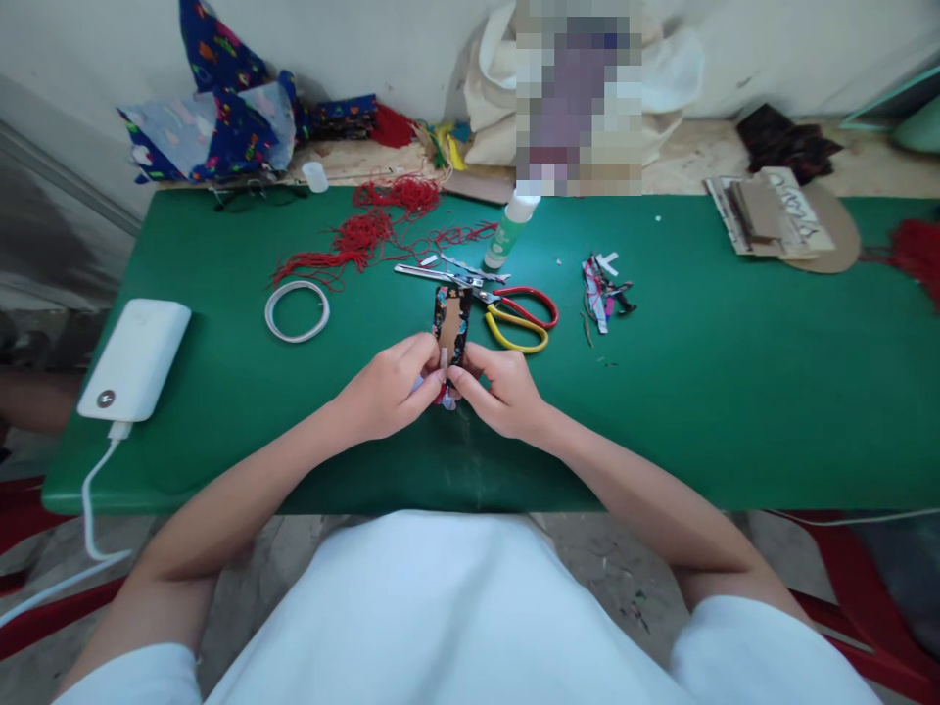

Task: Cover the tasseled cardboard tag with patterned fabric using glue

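Green table (697,392): both hands (389,392) pinch fabric strip (451,323) mid-table

Just beyond my hands, 2 scissors (506,308) blocked the way forward; left of them lay red thread (367,240) and a white ring (297,310), right stayed open green table (734,372).

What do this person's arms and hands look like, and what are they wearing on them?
Both arms are bare from the upper arm down, below short white sleeves of a white top. The left hand and right hand wear no gloves; no rings, watch or bracelets show. Fingernails look short and unpainted, though they are small in the head view.
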Available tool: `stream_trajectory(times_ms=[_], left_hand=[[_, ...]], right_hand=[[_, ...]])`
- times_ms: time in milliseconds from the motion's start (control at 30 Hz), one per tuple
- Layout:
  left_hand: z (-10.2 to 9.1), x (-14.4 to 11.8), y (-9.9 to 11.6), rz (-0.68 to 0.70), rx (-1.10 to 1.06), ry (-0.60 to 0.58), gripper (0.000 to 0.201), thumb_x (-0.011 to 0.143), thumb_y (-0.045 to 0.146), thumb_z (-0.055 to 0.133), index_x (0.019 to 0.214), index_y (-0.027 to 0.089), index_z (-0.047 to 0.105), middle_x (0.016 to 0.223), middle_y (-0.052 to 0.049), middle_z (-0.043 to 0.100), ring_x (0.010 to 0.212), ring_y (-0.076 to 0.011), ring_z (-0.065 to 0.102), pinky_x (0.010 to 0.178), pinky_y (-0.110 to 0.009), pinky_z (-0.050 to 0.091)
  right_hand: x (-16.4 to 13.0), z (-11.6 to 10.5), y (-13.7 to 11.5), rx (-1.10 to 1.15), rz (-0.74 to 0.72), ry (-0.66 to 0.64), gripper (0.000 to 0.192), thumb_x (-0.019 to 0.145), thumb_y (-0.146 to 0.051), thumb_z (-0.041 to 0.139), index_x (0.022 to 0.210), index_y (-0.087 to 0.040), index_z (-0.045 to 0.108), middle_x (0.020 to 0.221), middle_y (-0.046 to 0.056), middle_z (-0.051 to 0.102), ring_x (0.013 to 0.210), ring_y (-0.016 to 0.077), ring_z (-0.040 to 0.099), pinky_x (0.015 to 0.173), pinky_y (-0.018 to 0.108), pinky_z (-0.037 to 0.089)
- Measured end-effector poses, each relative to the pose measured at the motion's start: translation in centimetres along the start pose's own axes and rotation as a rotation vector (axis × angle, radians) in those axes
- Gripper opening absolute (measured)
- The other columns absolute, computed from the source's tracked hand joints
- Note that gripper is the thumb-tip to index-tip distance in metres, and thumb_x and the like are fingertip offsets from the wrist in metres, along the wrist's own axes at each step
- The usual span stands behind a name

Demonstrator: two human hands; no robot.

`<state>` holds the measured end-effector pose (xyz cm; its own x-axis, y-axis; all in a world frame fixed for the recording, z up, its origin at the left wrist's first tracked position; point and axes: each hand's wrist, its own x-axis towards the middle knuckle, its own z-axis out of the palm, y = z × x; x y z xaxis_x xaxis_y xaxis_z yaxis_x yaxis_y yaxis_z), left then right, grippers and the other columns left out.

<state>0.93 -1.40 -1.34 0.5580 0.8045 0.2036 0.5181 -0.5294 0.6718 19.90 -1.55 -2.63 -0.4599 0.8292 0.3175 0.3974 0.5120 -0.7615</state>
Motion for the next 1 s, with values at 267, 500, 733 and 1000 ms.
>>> stream_trajectory(times_ms=[267, 500, 733, 1000], left_hand=[[-0.15, 0.30, -0.03, -0.013, -0.041, 0.013, 0.016, 0.086, 0.016, 0.049, 0.075, 0.021, 0.038, 0.071, 0.003, 0.050, 0.065, -0.0110, 0.048, 0.063, -0.022, 0.038], [0.40, 0.14, -0.29, 0.012, 0.013, 0.010, 0.016, 0.090, 0.015, 0.044, 0.077, 0.021, 0.039, 0.072, 0.001, 0.051, 0.066, -0.0126, 0.048, 0.063, -0.024, 0.038], [0.31, -0.01, -0.18, -0.013, 0.028, 0.035, 0.013, 0.094, 0.019, 0.042, 0.081, 0.020, 0.041, 0.077, -0.001, 0.054, 0.072, -0.0143, 0.053, 0.069, -0.025, 0.041], [0.18, 0.21, -0.21, 0.000, 0.048, 0.016, 0.017, 0.095, 0.020, 0.041, 0.079, 0.019, 0.046, 0.077, -0.001, 0.055, 0.072, -0.0147, 0.054, 0.069, -0.026, 0.042]], right_hand=[[-0.14, 0.37, 0.30, -0.120, -0.098, 0.021, 0.023, 0.093, -0.027, 0.042, 0.071, -0.022, 0.037, 0.055, -0.004, 0.041, 0.048, 0.0098, 0.037, 0.051, 0.024, 0.026], [-0.17, 0.50, 0.41, -0.154, -0.127, 0.011, 0.023, 0.092, -0.026, 0.044, 0.071, -0.022, 0.038, 0.056, -0.004, 0.042, 0.049, 0.0094, 0.039, 0.051, 0.023, 0.027], [-0.10, 0.29, 0.38, -0.176, -0.103, 0.015, 0.025, 0.094, -0.026, 0.042, 0.070, -0.022, 0.037, 0.055, -0.004, 0.043, 0.048, 0.0086, 0.038, 0.050, 0.023, 0.028], [-0.35, 0.67, 0.58, -0.247, -0.117, 0.013, 0.023, 0.094, -0.027, 0.040, 0.072, -0.021, 0.041, 0.056, -0.003, 0.046, 0.050, 0.0105, 0.040, 0.053, 0.024, 0.029]])
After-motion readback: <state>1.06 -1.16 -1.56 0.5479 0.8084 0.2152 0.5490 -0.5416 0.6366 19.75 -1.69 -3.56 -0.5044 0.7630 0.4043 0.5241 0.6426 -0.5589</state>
